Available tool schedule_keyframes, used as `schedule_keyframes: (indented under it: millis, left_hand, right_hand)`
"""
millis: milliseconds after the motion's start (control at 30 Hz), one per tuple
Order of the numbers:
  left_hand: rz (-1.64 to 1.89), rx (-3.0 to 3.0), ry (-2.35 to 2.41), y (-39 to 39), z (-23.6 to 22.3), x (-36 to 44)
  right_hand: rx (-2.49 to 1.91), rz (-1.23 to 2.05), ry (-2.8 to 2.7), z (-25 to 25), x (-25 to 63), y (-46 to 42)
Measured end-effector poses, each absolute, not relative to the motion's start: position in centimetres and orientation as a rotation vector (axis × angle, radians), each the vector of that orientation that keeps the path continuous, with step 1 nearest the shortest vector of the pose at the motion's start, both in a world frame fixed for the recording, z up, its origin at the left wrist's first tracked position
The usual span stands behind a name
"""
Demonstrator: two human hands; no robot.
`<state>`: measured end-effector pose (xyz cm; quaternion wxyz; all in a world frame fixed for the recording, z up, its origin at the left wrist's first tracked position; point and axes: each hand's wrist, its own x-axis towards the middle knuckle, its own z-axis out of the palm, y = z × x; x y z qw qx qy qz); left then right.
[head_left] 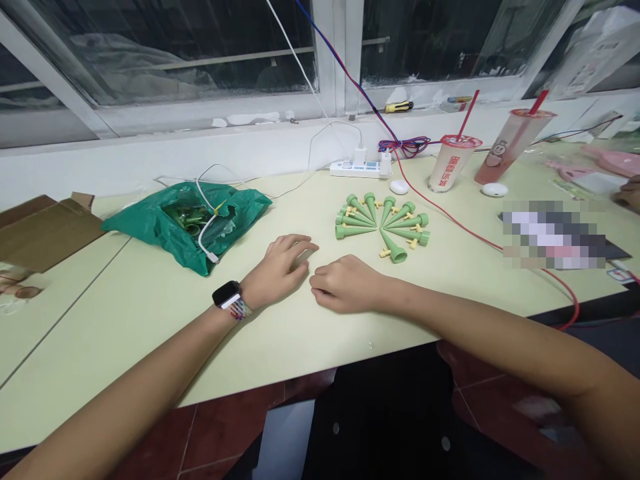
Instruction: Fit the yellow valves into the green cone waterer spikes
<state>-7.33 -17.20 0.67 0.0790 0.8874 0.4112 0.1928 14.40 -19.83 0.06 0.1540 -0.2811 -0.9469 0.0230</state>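
Note:
My left hand (pixel 281 272) rests on the table with its fingers loosely bent and apart, holding nothing. A smartwatch (pixel 227 295) and a beaded bracelet are on that wrist. Close to its right, my right hand (pixel 347 285) lies curled into a loose fist, with no object showing in it. Beyond the right hand, several green plant watering spikes (pixel 395 251) with small yellow valves (pixel 384 253) lie in a fan, their tips pointing to a common centre. To the left of my hands sits an open green plastic bag (pixel 145 223) with more green pieces inside.
A power strip (pixel 356 169) with cables stands by the wall. Two drink cups (pixel 450 167) with red straws are at the back right. A red cable (pixel 460 230) crosses the table. A cardboard piece (pixel 50 227) lies far left; another person's hand (pixel 629 193) shows far right.

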Motion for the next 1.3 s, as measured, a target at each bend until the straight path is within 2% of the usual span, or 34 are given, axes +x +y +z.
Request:
schedule_keyframes:
  millis: [767,933,1100,1300]
  left_hand:
    - [0.559,2.645,1.244,-17.2,0.7,-7.4]
    - [0.555,2.659,1.232,-17.3,0.6,-7.5]
    - [0.547,2.662,1.231,-17.2,0.2,-7.5]
    - [0.553,2.656,1.231,-17.2,0.2,-7.4]
  right_hand:
    - [-0.795,0.049,-2.735,0.3,14.5,-20.1]
    - [-0.834,-0.173,-2.539,1.3,16.4,-21.2]
    - [-1.139,-0.443,-2.178,2.6,21.8,-22.5]
    - [-1.335,-0.527,-2.279,1.1,26.6,-23.7]
